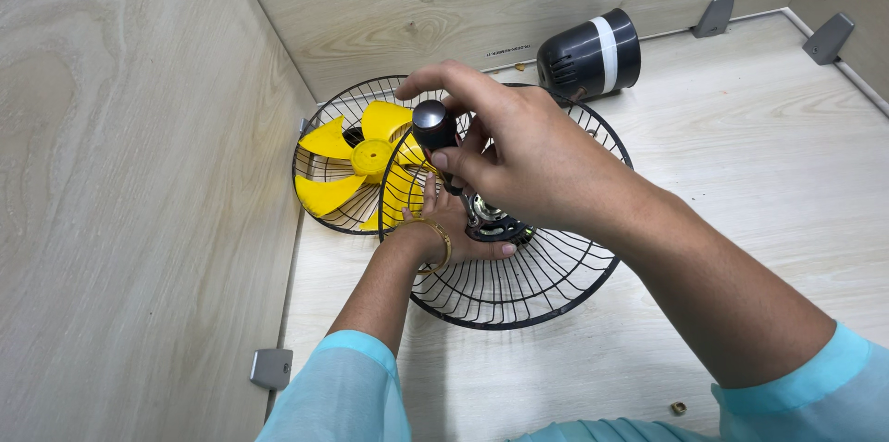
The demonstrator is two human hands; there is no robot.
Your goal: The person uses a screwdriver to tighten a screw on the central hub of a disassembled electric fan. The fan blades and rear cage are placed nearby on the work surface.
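Two hands worked at the centre of the frame over a black wire fan guard that lay dished on the pale wooden worktop. The right hand held a screwdriver by its dark, round-capped handle, which stood nearly upright and leaned a little toward the upper left; its fingers were curled closely round the handle, thumb and index pinching it, with no gap showing. The left hand, a gold bangle at the wrist, reached in from below and lay against the guard's hub, its fingers partly spread and pressed on the wires and the hub plate; what lay under the palm was hidden.

To do this step well, as I judged it, the driver should have stayed square to the screw with steady downward pressure, while the left hand kept the guard from turning or rocking on the worktop. The tip itself was hidden behind the right hand, so I could not tell whether it sat in a screw head.

Just left of centre, a second guard cradled a yellow fan blade, overlapped by the first guard. At the upper middle lay a black motor housing with a white band, apart from both hands.
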